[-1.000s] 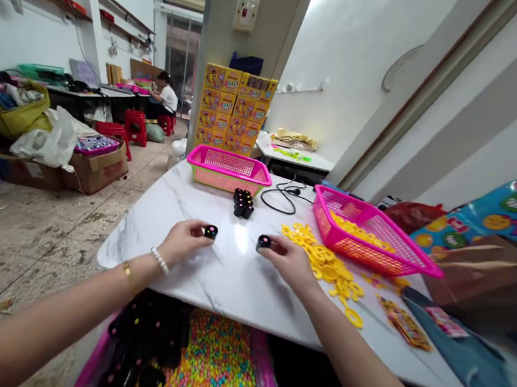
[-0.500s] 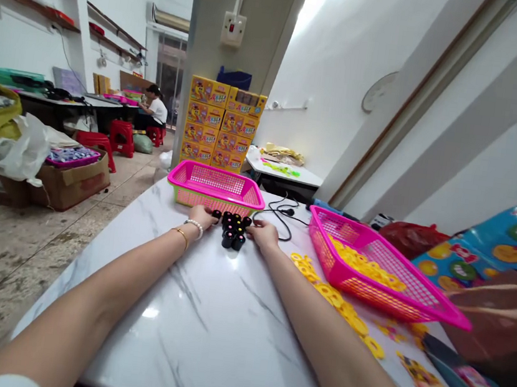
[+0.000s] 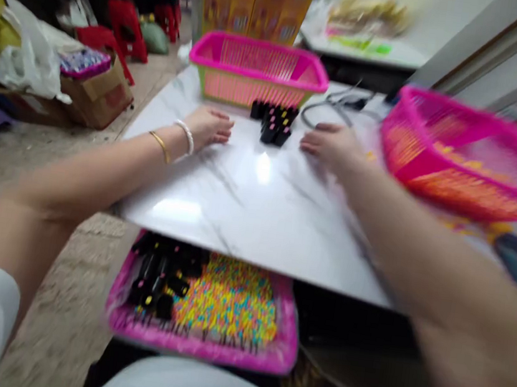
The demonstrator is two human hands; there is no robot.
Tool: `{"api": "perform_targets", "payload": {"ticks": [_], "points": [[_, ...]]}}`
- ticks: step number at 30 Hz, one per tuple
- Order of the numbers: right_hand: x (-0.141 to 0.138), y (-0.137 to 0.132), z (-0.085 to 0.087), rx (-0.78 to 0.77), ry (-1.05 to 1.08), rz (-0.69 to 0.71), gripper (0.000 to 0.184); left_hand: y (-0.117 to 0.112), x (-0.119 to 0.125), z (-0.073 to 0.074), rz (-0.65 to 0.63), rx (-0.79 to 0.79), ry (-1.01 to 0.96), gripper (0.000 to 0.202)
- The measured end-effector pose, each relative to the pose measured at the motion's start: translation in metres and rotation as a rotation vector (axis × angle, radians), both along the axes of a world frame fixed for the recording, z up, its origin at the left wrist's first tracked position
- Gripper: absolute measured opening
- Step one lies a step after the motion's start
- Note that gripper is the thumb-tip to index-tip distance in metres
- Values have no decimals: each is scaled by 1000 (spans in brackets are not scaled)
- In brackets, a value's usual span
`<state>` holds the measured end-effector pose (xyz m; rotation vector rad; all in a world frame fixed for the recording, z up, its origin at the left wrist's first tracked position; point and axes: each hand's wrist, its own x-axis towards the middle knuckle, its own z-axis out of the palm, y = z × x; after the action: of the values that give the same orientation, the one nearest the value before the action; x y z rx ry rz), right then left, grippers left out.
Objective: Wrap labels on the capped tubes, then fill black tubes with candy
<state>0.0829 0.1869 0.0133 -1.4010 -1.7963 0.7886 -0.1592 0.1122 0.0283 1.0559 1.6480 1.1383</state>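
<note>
A cluster of small black cylinders with pink tops [image 3: 274,122] stands on the white marble table [image 3: 256,212], just in front of a pink and green basket [image 3: 255,70]. My left hand [image 3: 207,127] lies on the table to the left of the cluster, fingers stretched out flat and holding nothing. My right hand [image 3: 333,146] lies to the right of the cluster, blurred by motion, with fingers that look extended and nothing visible in them. Neither hand touches the cylinders.
A second pink basket [image 3: 466,153] with yellow rings stands at the right. Below the table's near edge a pink tray [image 3: 202,343] holds coloured beads and several black cylinders. A black cable [image 3: 339,106] lies behind. Boxes, bags and red stools crowd the floor at left.
Both hands have set their black cylinders down with the cluster and drawn back and apart from it. The camera has tilted down, so the tray under the table shows again.
</note>
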Motion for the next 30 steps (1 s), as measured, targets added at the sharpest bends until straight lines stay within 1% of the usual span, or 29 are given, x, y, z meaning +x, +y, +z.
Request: {"api": "perform_targets", "payload": {"ticks": [1,2,3,4,5,6,7,8,9,10,11,12,13,15,16,18,20,21,23,24,26,27,28,29,30], "points": [[9,-22,4,-86,20,-9,52,-29,-7,3,-11,-17,20,19],[20,-47,7,-135,52,-20,51,-61,-14,6,-62,18,116,20],[31,-77,11,-114,93,-37,47,-97,-20,7,-113,94,249,21],[43,-110,13,-42,69,-17,41,-134,-24,7,-120,204,412,17],[54,-145,12,38,-23,17,36,-172,-26,4,-102,319,562,12],[62,-181,9,112,-77,50,28,-209,-27,-3,-122,408,680,8],[68,-214,1,151,-117,120,19,-242,-26,-14,-204,456,755,6],[70,-244,-11,125,-108,275,14,-270,-23,-28,-292,482,803,6],[68,-268,-25,65,-96,404,11,-291,-18,-43,-360,481,850,8],[62,-286,-42,9,-85,489,11,-306,-13,-59,-423,455,905,11],[52,-297,-58,-29,-85,532,14,-316,-7,-73,-481,407,963,13],[40,-304,-73,-30,-89,547,17,-320,-1,-84,-542,348,1042,16],[24,-306,-85,-10,-111,570,18,-320,5,-93,-593,291,1123,19],[-10,-302,-100,53,-224,649,19,-315,15,-101,-663,195,1261,23],[-26,-298,-103,74,-315,689,22,-311,20,-102,-680,162,1303,24],[-53,-290,-103,77,-521,736,26,-303,26,-101,-695,112,1334,23],[-68,-285,-99,68,-647,764,24,-299,29,-98,-706,90,1326,21],[-70,-283,-97,67,-667,776,23,-298,29,-96,-708,89,1308,19],[-63,-282,-95,48,-608,756,20,-299,30,-94,-705,98,1224,13],[-55,-282,-95,12,-550,720,20,-299,31,-92,-701,104,1153,12],[-32,-282,-96,-101,-433,602,17,-301,32,-90,-700,108,987,19],[-19,-282,-97,-150,-414,534,15,-300,33,-90,-703,110,920,22],[-6,-282,-97,-172,-440,477,13,-299,35,-90,-710,110,883,23],[5,-281,-98,-158,-494,433,14,-297,36,-91,-718,105,885,23],[15,-281,-97,-111,-559,409,17,-295,38,-92,-726,94,917,20]]}}
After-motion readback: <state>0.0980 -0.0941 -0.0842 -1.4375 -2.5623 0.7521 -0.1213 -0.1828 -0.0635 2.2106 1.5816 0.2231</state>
